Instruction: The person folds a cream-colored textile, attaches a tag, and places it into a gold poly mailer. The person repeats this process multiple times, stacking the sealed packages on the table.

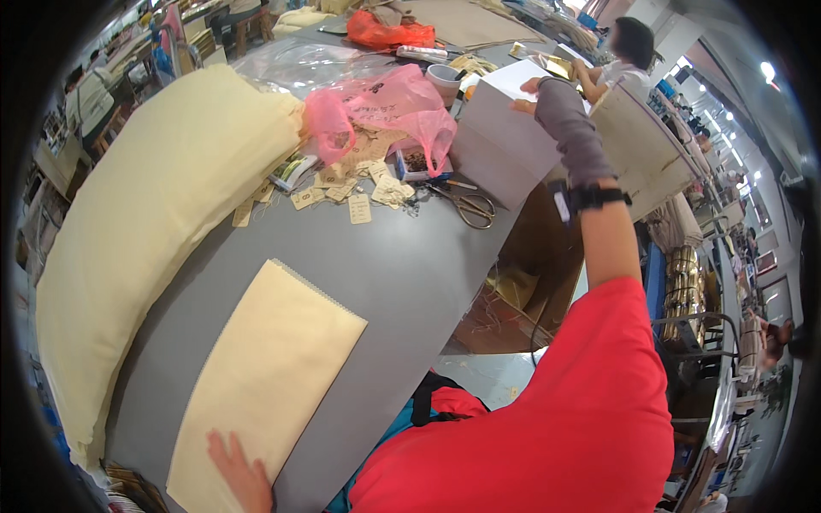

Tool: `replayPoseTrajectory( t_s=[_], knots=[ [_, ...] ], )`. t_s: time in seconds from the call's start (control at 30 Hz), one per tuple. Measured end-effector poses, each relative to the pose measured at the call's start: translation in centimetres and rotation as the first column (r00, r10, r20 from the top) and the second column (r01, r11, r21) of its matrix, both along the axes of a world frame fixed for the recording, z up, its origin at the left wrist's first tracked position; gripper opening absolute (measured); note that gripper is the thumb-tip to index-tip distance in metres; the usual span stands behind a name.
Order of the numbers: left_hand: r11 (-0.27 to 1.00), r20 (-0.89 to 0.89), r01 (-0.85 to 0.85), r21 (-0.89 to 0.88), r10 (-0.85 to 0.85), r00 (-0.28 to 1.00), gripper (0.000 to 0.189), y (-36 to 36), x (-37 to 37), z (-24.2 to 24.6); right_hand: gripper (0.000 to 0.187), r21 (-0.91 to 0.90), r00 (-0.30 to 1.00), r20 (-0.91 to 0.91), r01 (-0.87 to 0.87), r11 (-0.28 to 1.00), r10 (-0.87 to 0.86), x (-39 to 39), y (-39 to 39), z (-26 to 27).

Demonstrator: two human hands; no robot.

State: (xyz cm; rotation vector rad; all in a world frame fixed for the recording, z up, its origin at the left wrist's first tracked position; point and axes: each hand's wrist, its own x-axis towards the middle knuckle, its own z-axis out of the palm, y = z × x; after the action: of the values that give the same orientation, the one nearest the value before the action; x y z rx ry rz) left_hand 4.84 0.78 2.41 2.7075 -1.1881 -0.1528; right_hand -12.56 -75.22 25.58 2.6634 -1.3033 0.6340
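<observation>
My left hand (240, 471) rests with spread fingers on the near end of a folded cream fabric panel (276, 372). The panel has pinked zigzag edges and lies on the grey tabletop (410, 276). At the upper right, my right hand (527, 96) reaches out in a grey sleeve cover, a black band around the wrist. Its fingers are at the top of a white and grey cardboard box (503, 128); whether they grip it cannot be made out. Left of the panel lies a long stack of cream fabric (154, 211).
Scissors (473, 208), loose paper hang tags (360, 209), a small blue box (420, 163), a pink plastic bag (391, 102) and a white cup (444, 83) crowd the table's far part. An open carton (513, 301) stands below the right edge. A co-worker (625, 58) is beyond.
</observation>
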Motion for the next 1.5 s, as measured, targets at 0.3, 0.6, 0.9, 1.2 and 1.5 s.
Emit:
replayPoseTrajectory(
  t_s=[0.3,0.6,0.9,1.2,1.5],
  knots=[
    [0.995,0.003,0.035,-0.090,-0.035,0.999,0.067,-10.9,-1.0,-0.2,0.033,0.459,0.959,0.153,-0.282,0.843,0.237,-3.5,-7.9,0.0],
    [0.980,-0.036,0.036,-0.197,-0.044,0.998,0.062,-10.3,-1.0,0.2,0.030,0.533,0.951,0.124,-0.305,0.790,0.283,-3.4,-9.2,0.2],
    [0.727,-0.232,-0.230,-0.647,0.100,0.968,0.032,-7.0,-1.9,0.5,0.021,0.112,0.667,0.521,-0.672,0.732,0.533,0.6,17.8,0.2],
    [-0.081,-0.835,-0.835,-0.545,-0.038,0.549,0.054,2.1,-3.5,0.8,0.019,0.592,0.501,0.701,-0.806,-0.022,0.508,15.7,41.9,-13.2],
    [0.280,-0.419,-0.888,-0.364,0.803,0.425,0.053,13.4,-1.8,-3.1,0.028,0.850,0.648,0.506,-0.489,-0.198,0.570,19.6,52.6,-23.9]
  ],
)
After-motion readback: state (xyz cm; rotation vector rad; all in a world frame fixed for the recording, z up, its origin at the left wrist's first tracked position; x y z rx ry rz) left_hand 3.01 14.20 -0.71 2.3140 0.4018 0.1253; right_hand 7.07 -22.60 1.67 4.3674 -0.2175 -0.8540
